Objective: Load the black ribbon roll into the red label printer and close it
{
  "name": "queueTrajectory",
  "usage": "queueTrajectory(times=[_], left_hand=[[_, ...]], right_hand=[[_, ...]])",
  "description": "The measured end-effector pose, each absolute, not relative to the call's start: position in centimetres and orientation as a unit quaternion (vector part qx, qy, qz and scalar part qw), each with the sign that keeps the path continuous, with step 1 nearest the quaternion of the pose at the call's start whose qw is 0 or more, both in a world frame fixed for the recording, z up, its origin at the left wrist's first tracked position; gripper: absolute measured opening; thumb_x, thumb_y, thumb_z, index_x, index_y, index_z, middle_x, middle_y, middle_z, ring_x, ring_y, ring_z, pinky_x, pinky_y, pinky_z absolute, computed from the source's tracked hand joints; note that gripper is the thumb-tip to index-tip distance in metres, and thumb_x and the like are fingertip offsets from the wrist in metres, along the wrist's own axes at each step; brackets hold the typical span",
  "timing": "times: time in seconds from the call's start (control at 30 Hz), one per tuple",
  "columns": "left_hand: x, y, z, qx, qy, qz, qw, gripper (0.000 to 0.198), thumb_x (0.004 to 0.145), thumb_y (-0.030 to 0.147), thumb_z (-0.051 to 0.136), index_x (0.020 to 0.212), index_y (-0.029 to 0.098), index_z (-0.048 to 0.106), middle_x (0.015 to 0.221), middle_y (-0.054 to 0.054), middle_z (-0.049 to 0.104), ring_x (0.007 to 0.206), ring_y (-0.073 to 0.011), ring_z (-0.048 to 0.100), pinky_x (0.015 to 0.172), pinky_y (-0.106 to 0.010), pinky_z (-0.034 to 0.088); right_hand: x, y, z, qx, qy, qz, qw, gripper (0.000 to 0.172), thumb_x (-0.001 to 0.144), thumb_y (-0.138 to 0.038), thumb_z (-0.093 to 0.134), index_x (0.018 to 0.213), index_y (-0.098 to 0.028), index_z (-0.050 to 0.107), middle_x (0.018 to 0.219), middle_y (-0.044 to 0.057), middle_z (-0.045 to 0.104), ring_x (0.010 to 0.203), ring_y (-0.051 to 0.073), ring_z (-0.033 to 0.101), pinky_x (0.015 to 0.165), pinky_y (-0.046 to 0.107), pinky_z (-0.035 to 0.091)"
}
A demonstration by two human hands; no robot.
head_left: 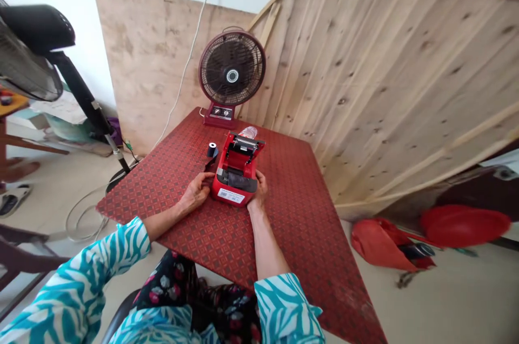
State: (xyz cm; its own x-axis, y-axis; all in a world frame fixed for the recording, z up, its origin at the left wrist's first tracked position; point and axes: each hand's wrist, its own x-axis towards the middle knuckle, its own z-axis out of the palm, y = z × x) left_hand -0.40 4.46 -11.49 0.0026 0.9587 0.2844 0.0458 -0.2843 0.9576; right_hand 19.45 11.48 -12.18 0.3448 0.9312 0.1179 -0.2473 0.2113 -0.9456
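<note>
A red and black label printer [234, 192] sits on the patterned red table [178, 171], its lid raised and its inside showing. A white printed sticker is on the side facing me. My left hand [197, 191] holds the printer's left side, fingers bent against the casing. On the opposite side my right hand [259, 192] is wrapped round the lower edge, its fingertips partly hidden by the casing. A small roll of black ribbon [212, 150] stands just left of the printer, a dark loose strip trailing from it. Behind the raised lid lies a clear plastic bottle [248, 132], partly covered.
A maroon table fan [232, 76] stands at the table's far corner. A black pedestal fan [93, 111] is on the left, with a white cable [190, 52] running up to a wall socket. Wooden boards [344, 79] border the right side. Red bags [383, 241] lie on the floor.
</note>
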Motion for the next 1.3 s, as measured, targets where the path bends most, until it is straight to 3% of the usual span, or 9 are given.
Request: queueTrajectory(times=[0.3, 0.63, 0.87, 1.1, 1.3], left_hand=[[-0.8, 4.9, -11.5, 0.563, 0.478, 0.567, 0.365, 0.055, 0.067, 0.01, 0.049, 0.12, 0.016, 0.061, 0.113, -0.009, 0.072, 0.102, -0.0203, 0.069, 0.095, -0.039, 0.056], [-0.9, 5.5, -11.5, 0.556, 0.437, 0.569, 0.42, 0.046, 0.073, 0.022, 0.055, 0.118, 0.017, 0.063, 0.114, -0.011, 0.072, 0.105, -0.0239, 0.069, 0.098, -0.046, 0.054], [-6.0, 9.8, -7.6, 0.507, 0.493, 0.643, 0.295, 0.042, 0.086, 0.038, 0.055, 0.122, 0.017, 0.062, 0.117, -0.012, 0.07, 0.106, -0.0229, 0.068, 0.096, -0.043, 0.054], [-6.0, 15.4, -8.9, 0.52, 0.533, 0.586, 0.319, 0.04, 0.08, 0.026, 0.061, 0.118, 0.013, 0.061, 0.121, -0.017, 0.068, 0.117, -0.0271, 0.064, 0.108, -0.049, 0.047], [-5.2, 17.7, -9.9, 0.583, 0.5, 0.539, 0.346, 0.055, 0.075, 0.016, 0.059, 0.129, 0.013, 0.054, 0.139, -0.017, 0.058, 0.131, -0.0257, 0.056, 0.116, -0.048, 0.039]], right_hand=[[19.0, 10.6, -11.7, -0.463, -0.377, 0.429, 0.678, 0.043, 0.067, -0.046, 0.058, 0.099, -0.019, 0.066, 0.1, 0.004, 0.071, 0.091, 0.018, 0.06, 0.087, 0.033, 0.048], [20.9, 7.6, -11.9, -0.485, -0.506, 0.349, 0.622, 0.04, 0.076, -0.044, 0.058, 0.107, -0.019, 0.066, 0.107, 0.005, 0.07, 0.103, 0.017, 0.061, 0.1, 0.035, 0.043], [21.5, 7.8, -12.2, -0.486, -0.476, 0.377, 0.629, 0.039, 0.074, -0.044, 0.061, 0.101, -0.018, 0.069, 0.104, 0.004, 0.072, 0.097, 0.018, 0.062, 0.096, 0.035, 0.045], [21.2, 7.8, -11.7, -0.485, -0.459, 0.398, 0.629, 0.038, 0.075, -0.044, 0.061, 0.101, -0.018, 0.07, 0.103, 0.004, 0.073, 0.096, 0.017, 0.062, 0.095, 0.034, 0.045], [21.0, 7.7, -11.0, -0.478, -0.48, 0.396, 0.62, 0.035, 0.08, -0.043, 0.059, 0.105, -0.022, 0.069, 0.107, 0.003, 0.072, 0.101, 0.018, 0.063, 0.097, 0.035, 0.046]])
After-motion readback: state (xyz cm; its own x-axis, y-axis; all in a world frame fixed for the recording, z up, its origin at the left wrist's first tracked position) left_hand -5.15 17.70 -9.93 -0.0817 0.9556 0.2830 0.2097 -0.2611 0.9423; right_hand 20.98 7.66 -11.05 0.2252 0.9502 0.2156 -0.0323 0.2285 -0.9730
